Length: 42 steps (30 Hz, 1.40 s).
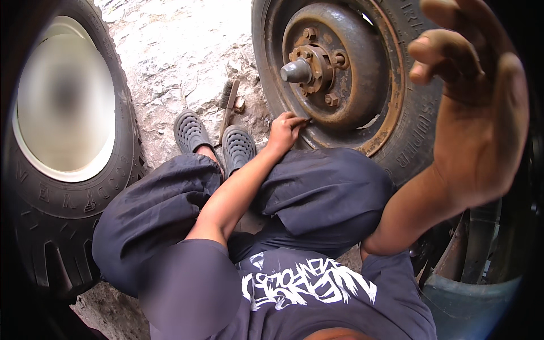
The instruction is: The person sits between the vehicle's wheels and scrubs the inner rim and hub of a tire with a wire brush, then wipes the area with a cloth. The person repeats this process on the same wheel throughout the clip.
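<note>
In front of me to the right stands a rusty wheel [362, 65] with a black tyre [416, 127]. Its hub [297, 72] has a grey metal cap, and several nuts sit around it. My left hand [283, 135] reaches to the lower edge of the rim, fingers pinched together. Something small and dark shows at their tips, too small to name. My right hand [479, 124] is raised close to the camera at the right, before the tyre. Its fingers are bent but apart, and nothing shows in them.
On the left stands another wheel [42, 195] with a white rim; its centre is blurred. A brush [229, 105] with a wooden handle lies by my grey clogs [238, 148] on the rough ground [170, 51]. A bluish container-like object [470, 300] stands at the lower right.
</note>
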Tool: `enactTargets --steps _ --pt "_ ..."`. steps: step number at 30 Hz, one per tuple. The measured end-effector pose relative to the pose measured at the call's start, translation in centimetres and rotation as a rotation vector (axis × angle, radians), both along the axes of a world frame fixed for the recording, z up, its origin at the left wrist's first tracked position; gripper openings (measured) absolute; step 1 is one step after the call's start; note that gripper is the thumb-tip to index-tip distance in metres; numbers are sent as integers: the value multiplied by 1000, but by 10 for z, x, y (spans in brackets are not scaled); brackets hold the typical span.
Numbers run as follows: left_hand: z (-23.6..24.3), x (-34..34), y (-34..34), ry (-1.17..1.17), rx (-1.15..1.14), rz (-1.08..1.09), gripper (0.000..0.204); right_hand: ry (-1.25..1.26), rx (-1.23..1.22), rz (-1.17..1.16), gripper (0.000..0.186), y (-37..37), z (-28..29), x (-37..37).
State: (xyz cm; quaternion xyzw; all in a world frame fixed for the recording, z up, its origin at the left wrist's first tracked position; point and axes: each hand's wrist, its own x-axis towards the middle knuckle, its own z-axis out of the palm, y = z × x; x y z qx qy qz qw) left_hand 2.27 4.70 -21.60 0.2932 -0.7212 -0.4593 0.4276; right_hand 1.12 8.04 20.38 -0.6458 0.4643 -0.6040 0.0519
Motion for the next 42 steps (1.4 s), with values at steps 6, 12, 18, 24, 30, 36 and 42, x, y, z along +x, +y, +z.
enactTargets --steps 6,12,18,24,30,36,42 --pt "-9 -18 -55 -182 109 116 25 55 -13 -32 40 -2 -7 -1" --pt "-2 -15 -8 -1 -49 16 27 93 -18 -64 40 -10 -9 -4" --pt "-28 -14 -65 -30 270 318 14 105 -15 -55 40 -13 -8 0" --pt "-27 68 -123 -509 149 641 22 130 -9 -99 40 -11 -9 -3" --pt "-52 111 -106 -841 220 756 82 142 11 -100 41 -17 -14 -1" --pt "-99 112 -51 -1085 108 616 65 161 26 -102 41 -21 -16 1" --pt "-61 99 -75 -673 291 650 38 156 55 -102 40 -23 -17 0"
